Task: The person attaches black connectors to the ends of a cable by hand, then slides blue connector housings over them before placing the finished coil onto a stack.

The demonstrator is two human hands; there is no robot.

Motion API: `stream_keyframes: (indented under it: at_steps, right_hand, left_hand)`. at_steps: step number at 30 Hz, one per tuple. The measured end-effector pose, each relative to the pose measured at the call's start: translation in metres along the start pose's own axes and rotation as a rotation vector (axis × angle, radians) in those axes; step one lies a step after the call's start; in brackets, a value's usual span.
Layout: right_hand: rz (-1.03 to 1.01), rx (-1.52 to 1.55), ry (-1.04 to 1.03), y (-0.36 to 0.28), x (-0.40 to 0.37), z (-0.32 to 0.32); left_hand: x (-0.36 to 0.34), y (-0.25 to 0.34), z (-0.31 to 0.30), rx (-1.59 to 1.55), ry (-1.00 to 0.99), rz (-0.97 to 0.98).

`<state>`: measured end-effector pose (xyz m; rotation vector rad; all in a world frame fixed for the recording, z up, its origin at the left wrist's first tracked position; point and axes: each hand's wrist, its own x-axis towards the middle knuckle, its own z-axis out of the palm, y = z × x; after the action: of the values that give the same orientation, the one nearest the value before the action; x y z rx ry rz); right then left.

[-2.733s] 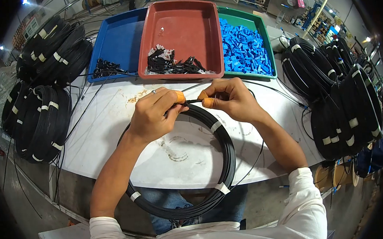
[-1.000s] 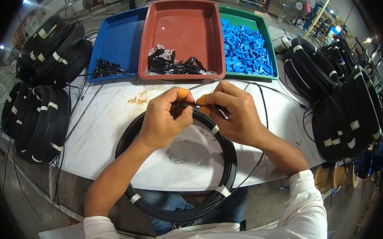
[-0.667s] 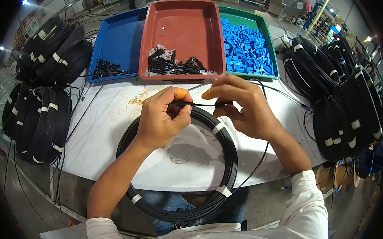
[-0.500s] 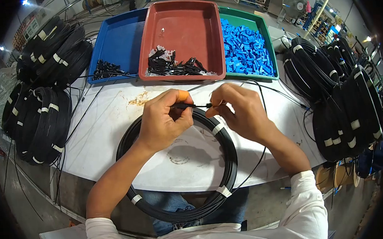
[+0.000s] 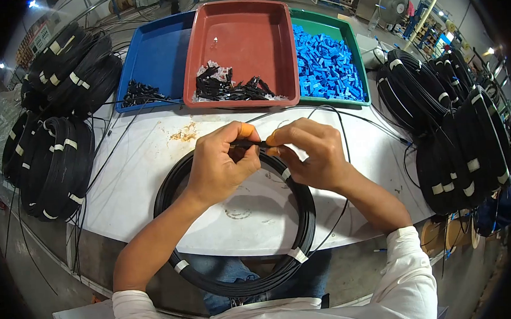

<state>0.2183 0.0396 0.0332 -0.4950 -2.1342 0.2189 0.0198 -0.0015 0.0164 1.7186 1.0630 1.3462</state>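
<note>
1. A slim black part [image 5: 248,143] is spanning the two hands, above the far arc of a black cable coil [image 5: 306,214].
2. The left hand [image 5: 216,161] is pinching it between thumb and orange-covered forefinger; the right hand [image 5: 319,153] is pinching its other end, fingertips nearly meeting the left's.
3. The coil, bound with white tape, is lying on the white table [image 5: 377,164], its near arc overhanging the front edge above the person's lap.
4. A strip of tabletop, crossed by thin cable, is separating the hands from the blue tray [image 5: 165,43], red tray [image 5: 243,33] and green tray [image 5: 350,39].
5. Stacked coils are bounding both sides: left stack [image 5: 56,164], right stack [image 5: 466,154].
</note>
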Motion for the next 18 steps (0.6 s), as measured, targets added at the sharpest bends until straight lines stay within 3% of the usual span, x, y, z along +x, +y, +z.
stream_keyframes:
  at_steps: [7, 10, 13, 15, 18]
  right_hand:
    - [-0.356, -0.137, 0.12, 0.002, -0.002, 0.006]
    - [-0.41, -0.117, 0.129, 0.005, -0.003, 0.008]
    - [-0.379, -0.11, 0.059, 0.005, -0.004, 0.008]
    - [-0.359, -0.095, 0.051, 0.006, -0.004, 0.008]
    - [-0.303, -0.054, 0.001, 0.0, -0.001, 0.003]
  left_hand:
    - [-0.005, 0.007, 0.005, -0.019, -0.013, -0.075]
    - [-0.006, 0.009, 0.003, -0.046, -0.049, -0.132]
    - [-0.006, 0.007, -0.001, 0.003, -0.111, -0.028]
    - [-0.007, 0.011, 0.0, 0.047, -0.127, 0.166]
    - [-0.01, 0.004, 0.004, 0.147, -0.064, 0.215]
